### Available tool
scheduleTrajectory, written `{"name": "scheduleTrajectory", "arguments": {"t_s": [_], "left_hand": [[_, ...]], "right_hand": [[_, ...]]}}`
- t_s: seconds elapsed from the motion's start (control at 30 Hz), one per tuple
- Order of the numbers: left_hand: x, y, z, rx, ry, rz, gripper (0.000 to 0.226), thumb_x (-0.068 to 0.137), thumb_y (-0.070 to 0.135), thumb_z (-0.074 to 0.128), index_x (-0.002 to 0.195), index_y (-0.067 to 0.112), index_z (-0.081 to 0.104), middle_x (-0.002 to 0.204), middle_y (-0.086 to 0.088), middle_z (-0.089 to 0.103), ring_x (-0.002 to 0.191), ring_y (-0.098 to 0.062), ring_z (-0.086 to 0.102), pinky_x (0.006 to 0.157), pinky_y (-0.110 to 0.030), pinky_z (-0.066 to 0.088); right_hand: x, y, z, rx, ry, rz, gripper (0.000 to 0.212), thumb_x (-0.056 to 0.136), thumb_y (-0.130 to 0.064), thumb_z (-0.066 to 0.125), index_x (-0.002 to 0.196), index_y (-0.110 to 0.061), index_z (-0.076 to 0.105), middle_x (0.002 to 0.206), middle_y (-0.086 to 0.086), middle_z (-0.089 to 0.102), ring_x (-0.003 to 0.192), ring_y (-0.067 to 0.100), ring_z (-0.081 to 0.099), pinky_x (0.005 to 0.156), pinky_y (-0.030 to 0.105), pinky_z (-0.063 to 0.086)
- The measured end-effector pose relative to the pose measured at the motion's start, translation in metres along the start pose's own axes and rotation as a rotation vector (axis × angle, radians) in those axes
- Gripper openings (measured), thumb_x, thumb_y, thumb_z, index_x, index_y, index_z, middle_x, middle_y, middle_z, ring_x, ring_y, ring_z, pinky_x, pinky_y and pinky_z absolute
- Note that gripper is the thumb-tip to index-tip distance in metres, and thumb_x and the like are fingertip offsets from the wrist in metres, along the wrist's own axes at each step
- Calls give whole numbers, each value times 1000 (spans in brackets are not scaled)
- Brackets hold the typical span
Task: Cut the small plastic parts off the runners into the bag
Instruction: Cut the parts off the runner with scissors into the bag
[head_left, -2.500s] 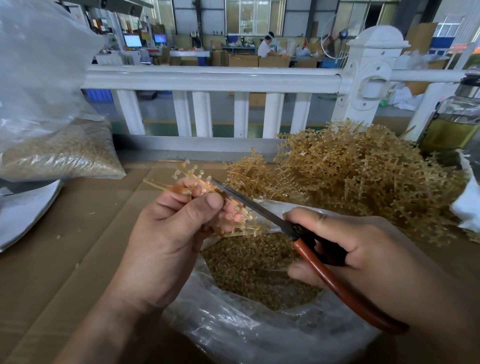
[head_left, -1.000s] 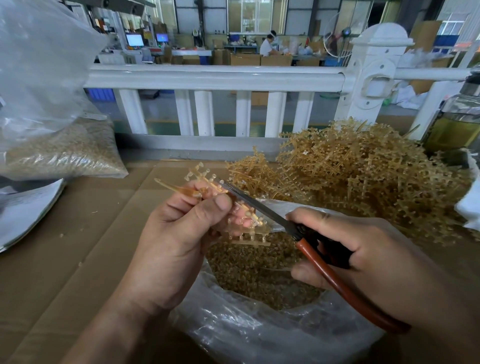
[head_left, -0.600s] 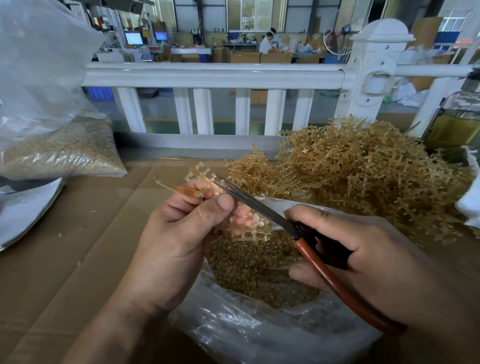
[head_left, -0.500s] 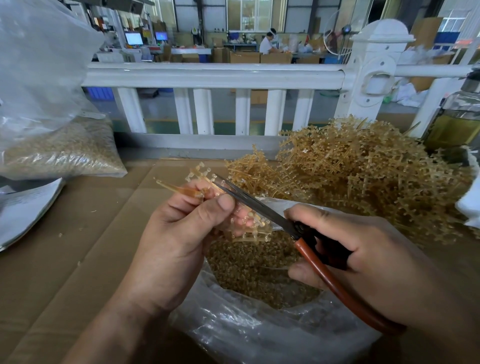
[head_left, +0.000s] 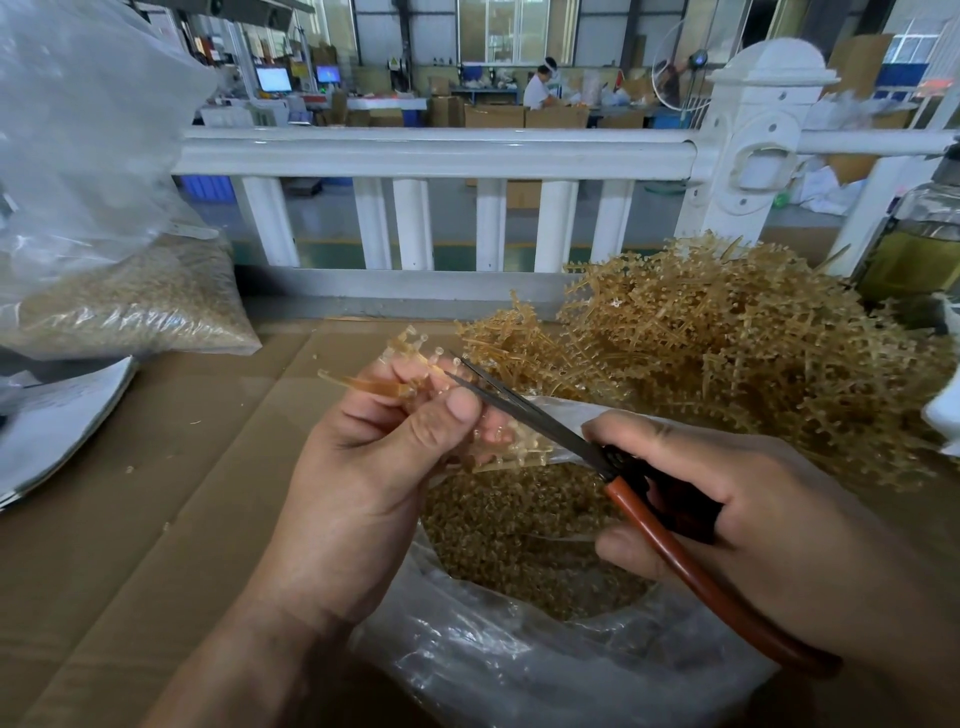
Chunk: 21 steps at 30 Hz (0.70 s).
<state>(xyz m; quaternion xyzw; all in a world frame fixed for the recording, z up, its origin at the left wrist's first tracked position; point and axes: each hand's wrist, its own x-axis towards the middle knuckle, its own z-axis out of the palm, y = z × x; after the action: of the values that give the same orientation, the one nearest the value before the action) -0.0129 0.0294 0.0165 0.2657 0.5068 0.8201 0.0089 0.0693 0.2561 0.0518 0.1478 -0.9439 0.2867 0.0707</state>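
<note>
Two hands work over an open clear bag (head_left: 519, 670) of small tan parts (head_left: 524, 535). The left hand (head_left: 374, 467) pinches a tan runner (head_left: 415, 374) between its thumb and curled fingers, right above the bag. The right hand (head_left: 753, 514) grips red-handled scissors (head_left: 649, 509), whose slightly parted blades touch the runner. A big pile of runners (head_left: 727, 353) sits behind the bag on the cardboard (head_left: 156, 493).

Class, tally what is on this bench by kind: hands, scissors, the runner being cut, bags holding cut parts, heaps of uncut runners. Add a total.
Hands: 2, left hand, right hand
Scissors: 1
Runner being cut: 1
Bags holding cut parts: 2, open bag, left bag
Heaps of uncut runners: 1
Total: 7
</note>
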Motion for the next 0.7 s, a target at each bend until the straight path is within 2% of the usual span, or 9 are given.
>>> {"name": "scheduleTrajectory", "arguments": {"t_s": [0.1,0.23,0.4,0.47,0.57,0.7], "left_hand": [[0,0,-1,-6,-9,-10,19,80,29,83,90,16,72,84,-8,73,80,-19,70,76,-33,58],[-2,3,0,-26,-8,-21,25,81,38,81,87,16,73,82,-7,73,77,-17,71,73,-28,57],[0,1,0,-20,3,-14,19,84,25,78,89,10,67,78,-11,69,75,-20,68,75,-29,56],[0,1,1,-43,0,-17,27,80,28,83,92,12,64,77,-11,68,74,-20,68,74,-30,57],[0,2,0,-46,-16,-29,26,77,33,86,88,19,67,75,-10,68,73,-20,68,75,-31,57],[-1,-1,1,-40,-25,-53,49,82,33,82,98,-7,58,84,-17,68,82,-26,67,80,-33,55]], "right_hand": [[0,-1,1,18,11,-15,56,73,-90,46,125,-71,40,95,-12,65,80,6,65,62,19,48],[0,-1,1,29,11,-27,56,74,-88,48,126,-69,41,95,-12,64,80,6,65,62,16,47],[0,0,0,45,6,-31,58,73,-88,51,127,-68,42,95,-11,64,79,8,64,61,18,48],[1,0,-1,58,2,-31,58,73,-87,52,127,-68,43,95,-12,64,80,7,65,62,16,48],[0,0,-4,88,-11,-21,58,72,-88,53,125,-67,46,97,-12,66,79,4,66,61,18,50],[1,-1,-2,65,-28,-32,56,74,-84,54,125,-63,48,94,-11,65,73,5,64,56,15,47]]}}
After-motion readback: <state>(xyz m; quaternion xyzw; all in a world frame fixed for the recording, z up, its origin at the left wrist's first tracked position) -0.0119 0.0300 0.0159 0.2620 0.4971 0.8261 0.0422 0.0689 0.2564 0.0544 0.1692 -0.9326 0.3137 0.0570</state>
